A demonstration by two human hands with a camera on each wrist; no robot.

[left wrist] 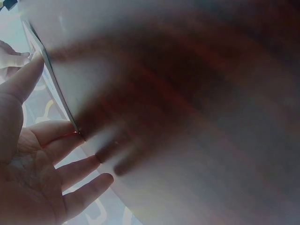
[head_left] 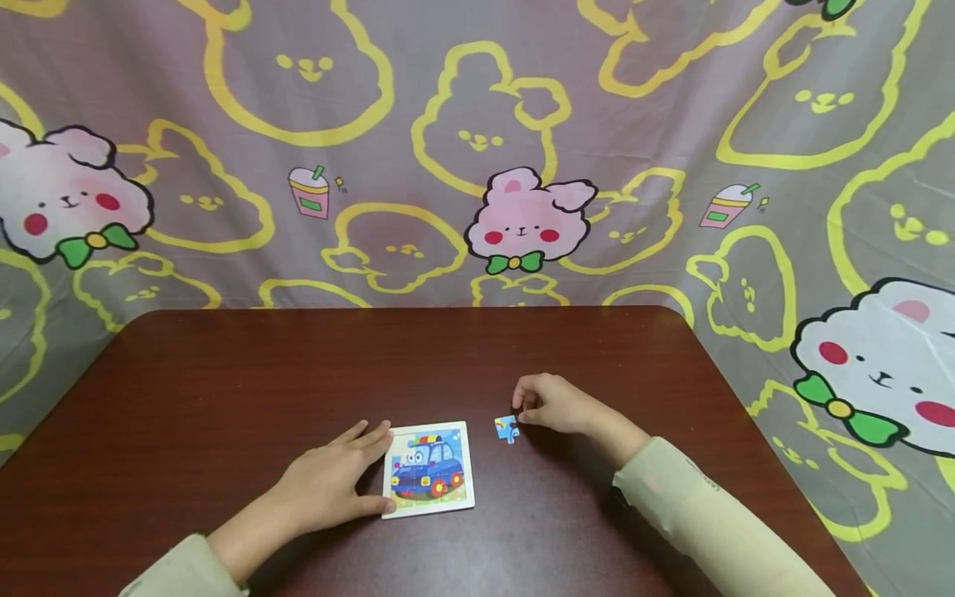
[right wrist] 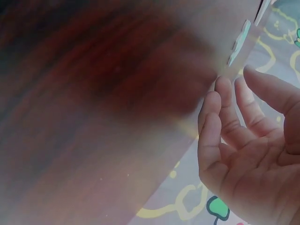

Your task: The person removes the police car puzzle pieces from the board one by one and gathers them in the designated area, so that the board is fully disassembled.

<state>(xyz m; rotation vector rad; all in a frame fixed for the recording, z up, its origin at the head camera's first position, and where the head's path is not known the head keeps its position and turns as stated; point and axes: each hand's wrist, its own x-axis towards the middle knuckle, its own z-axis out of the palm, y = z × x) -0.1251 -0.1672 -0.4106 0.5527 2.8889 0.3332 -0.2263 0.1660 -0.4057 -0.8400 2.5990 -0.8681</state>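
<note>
A square jigsaw puzzle in a white frame (head_left: 469, 464) lies on the table, its picture a blue cartoon car (head_left: 418, 479). Pale backing shows near the picture's upper left. My left hand (head_left: 328, 477) rests against the frame's left side, thumb at the near corner and index finger at the far one. In the left wrist view its fingers reach out fairly straight. Right of the frame lies a small light-blue jigsaw piece (head_left: 506, 428). My right hand (head_left: 559, 406) is beside that piece, fingers loosely bent; the right wrist view shows a gap between thumb and fingers.
The dark reddish-brown table (head_left: 261, 373) has rounded far corners. Behind it and along its sides hangs a grey curtain (head_left: 403, 174) printed with cartoon rabbits and yellow outlines.
</note>
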